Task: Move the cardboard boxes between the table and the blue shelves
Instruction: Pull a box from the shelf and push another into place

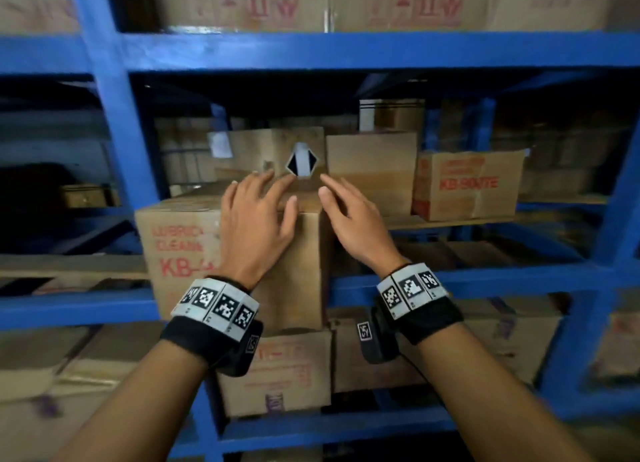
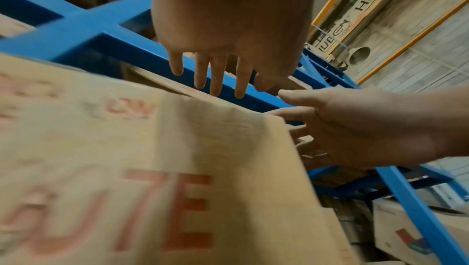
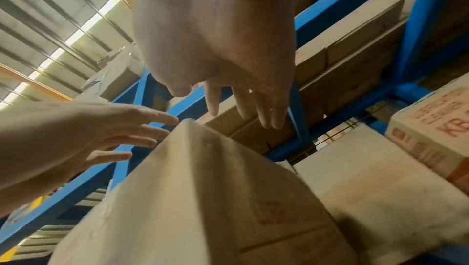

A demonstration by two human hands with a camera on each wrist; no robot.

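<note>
A tall cardboard box (image 1: 180, 250) with red lettering stands on the middle level of the blue shelves (image 1: 311, 51), one corner jutting out toward me. My left hand (image 1: 263, 205) hovers over its top near that corner, fingers straight and spread. My right hand (image 1: 341, 205) is just right of the corner, fingers also straight. In the left wrist view the left hand (image 2: 220, 49) is above the box (image 2: 152, 169), with the right hand (image 2: 368, 129) beside the box's edge. In the right wrist view the right hand (image 3: 223, 59) and left hand (image 3: 76, 135) flank the box (image 3: 203, 199). Neither hand holds anything.
Behind stand a box with a black diamond label (image 1: 273, 153), a plain box (image 1: 372, 171) and a red-lettered box (image 1: 467, 184). More boxes fill the upper level (image 1: 242, 4) and the lower level (image 1: 277, 375). A blue upright (image 1: 114, 132) stands at the left.
</note>
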